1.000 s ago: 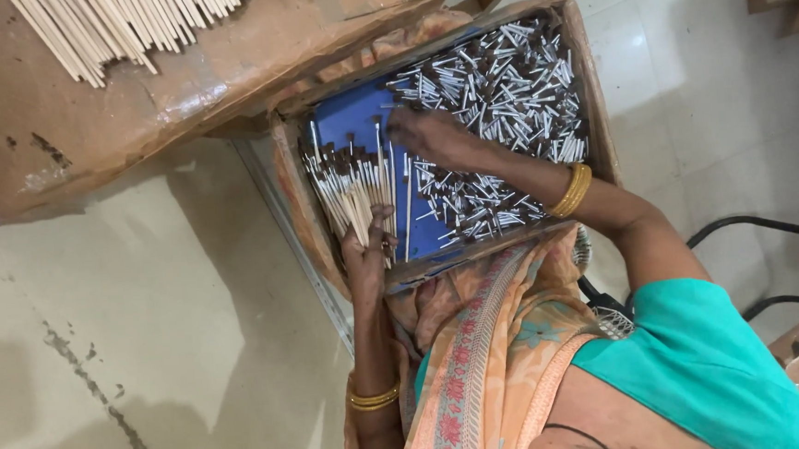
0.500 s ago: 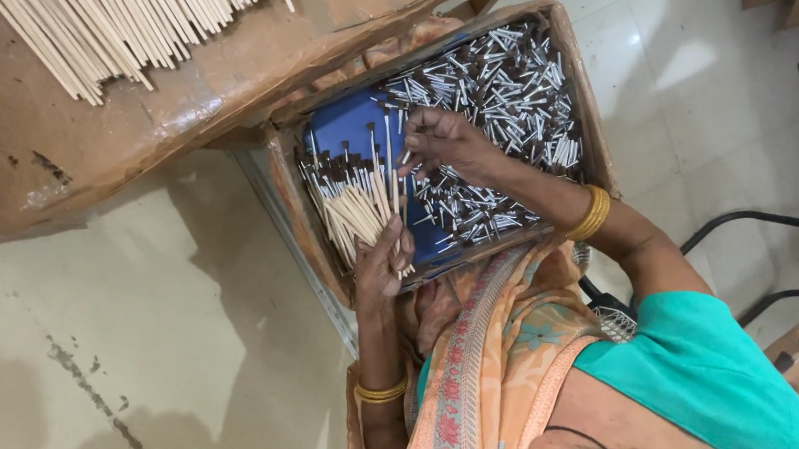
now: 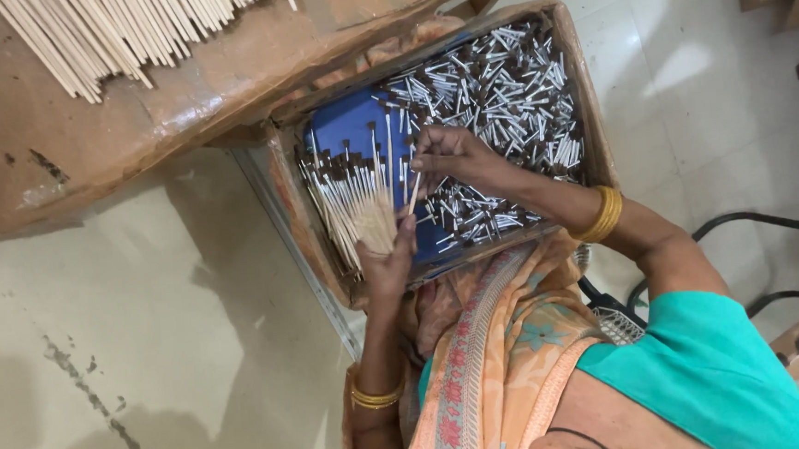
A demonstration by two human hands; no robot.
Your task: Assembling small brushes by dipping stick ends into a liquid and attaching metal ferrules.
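- Plain sticks [image 3: 129, 33] at 11 o'clock, fanned on the brown cardboard surface [image 3: 180, 108].
- Left hand [image 3: 388, 258], centre: fingers closed round a bundle of tipped sticks [image 3: 351, 195], tips pointing to 12.
- Right hand [image 3: 451, 157], just at 1 o'clock of the left: fingers pinched narrow on a single stick [image 3: 413, 193], its lower end touching the bundle.
- Both over the blue-lined box [image 3: 586, 93]; loose pile of silver pieces [image 3: 512, 97] fills its 2 o'clock half.

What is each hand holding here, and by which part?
The left hand grips a fanned bundle of brush sticks by their bare wooden ends, bristle tips pointing away. The right hand pinches one stick at its upper end.
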